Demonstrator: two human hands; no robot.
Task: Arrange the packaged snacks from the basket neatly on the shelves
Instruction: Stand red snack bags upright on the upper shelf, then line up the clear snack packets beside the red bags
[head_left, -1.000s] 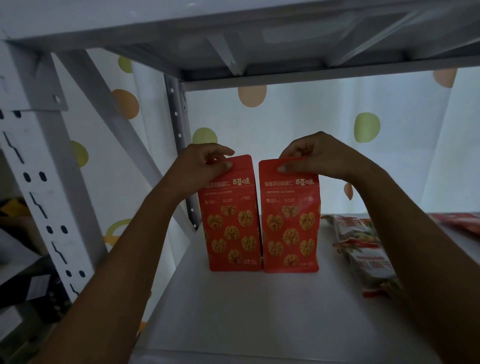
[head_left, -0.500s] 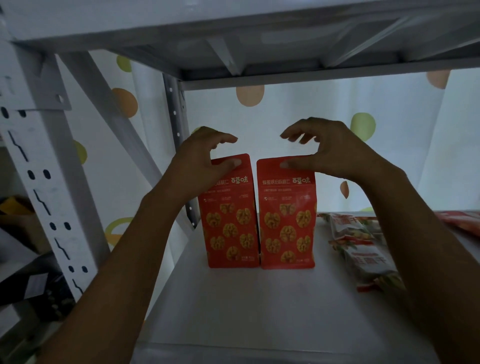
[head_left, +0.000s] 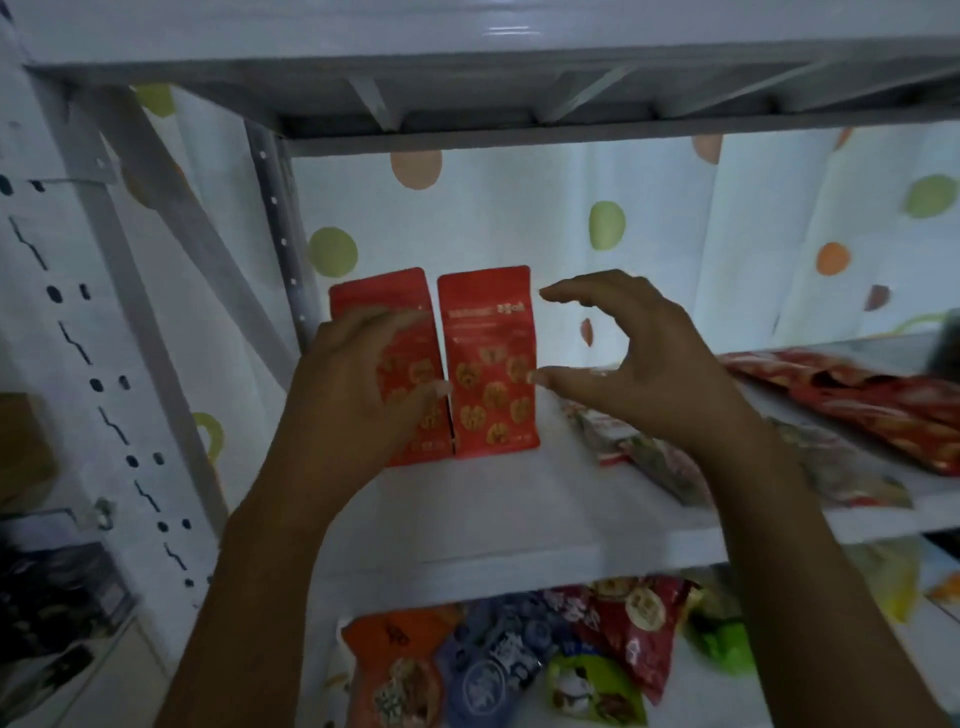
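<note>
Both hands are coming back off the two red walnut pouches (head_left: 485, 364), which are standing upright side by side at the shelf (head_left: 519, 509) back, beside the rear post (head_left: 280, 249). The left hand (head_left: 363, 395) and right hand (head_left: 639, 364) are hanging open, empty; that pair looks placed, more packs are waiting below.

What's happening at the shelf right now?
A person is stocking snacks. Two red pouches stand upright side by side at the back left of the shelf. Both hands are open and empty: the left hand is in front of the left pouch, the right hand beside the right one. More packets lie below.
</note>
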